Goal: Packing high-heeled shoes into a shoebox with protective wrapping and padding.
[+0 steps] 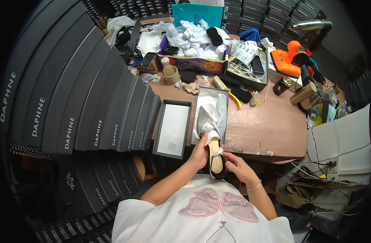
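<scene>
A shoe with a beige insole and dark heel end (216,163) is held close to my body, just beyond the table's front edge. My left hand (199,153) grips its left side. Fingers of my right hand (239,167) are bent against the right side, near a bit of white wrapping at the strap; their tips are partly hidden. White tissue paper covers the toe end. Beyond it, an open grey shoebox (227,106) lined with white tissue lies on the table. Left of that box rests a dark-rimmed box lid (188,123), its white inside facing up.
Tall stacked grey shoeboxes (88,93) wall off the left. On the table (266,129) stand a carton of crumpled paper (193,64), a glue bottle (169,72), a yellow-handled brush (235,100), a dark jar (281,86) and an orange tool (288,60). Cables hang at right.
</scene>
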`<state>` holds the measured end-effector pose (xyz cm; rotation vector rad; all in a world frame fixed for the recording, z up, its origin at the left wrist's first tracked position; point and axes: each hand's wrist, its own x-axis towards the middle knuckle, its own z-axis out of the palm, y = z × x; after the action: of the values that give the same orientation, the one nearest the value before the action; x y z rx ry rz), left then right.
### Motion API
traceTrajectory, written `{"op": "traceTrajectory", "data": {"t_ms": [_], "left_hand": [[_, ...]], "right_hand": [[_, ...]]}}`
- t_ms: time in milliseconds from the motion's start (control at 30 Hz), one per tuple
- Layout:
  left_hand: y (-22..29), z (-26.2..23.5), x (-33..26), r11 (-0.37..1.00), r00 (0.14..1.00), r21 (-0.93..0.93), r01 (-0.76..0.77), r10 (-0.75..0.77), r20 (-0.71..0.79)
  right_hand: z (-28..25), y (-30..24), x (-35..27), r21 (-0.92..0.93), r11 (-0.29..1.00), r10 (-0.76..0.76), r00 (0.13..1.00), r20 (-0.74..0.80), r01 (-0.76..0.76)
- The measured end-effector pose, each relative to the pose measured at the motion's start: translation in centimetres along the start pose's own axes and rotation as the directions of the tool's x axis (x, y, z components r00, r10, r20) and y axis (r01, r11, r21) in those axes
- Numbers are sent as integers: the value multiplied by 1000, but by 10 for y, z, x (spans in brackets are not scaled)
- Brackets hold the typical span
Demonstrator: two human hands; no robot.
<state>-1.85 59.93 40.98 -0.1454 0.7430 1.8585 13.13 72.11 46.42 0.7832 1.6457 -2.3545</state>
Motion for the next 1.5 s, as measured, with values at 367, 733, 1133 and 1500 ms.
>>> {"op": "traceTrajectory", "data": {"t_ms": [367,733,1133,1500], "left_hand": [[46,19,10,988,994,118,103,-98,-47],[44,5,29,994,954,-49,-98,80,-290],[49,15,32,982,970,186,34,13,-244],[81,-18,27,986,970,29,163,-154,-190]], "right_hand": [[13,-54,150,-869,-39,-686,619,383,494],[-57,-76,274,-877,184,-565,778,274,443],[21,-72,240,-833,49,-652,650,391,551],[-51,-60,340,-962,71,-326,918,227,263]]}}
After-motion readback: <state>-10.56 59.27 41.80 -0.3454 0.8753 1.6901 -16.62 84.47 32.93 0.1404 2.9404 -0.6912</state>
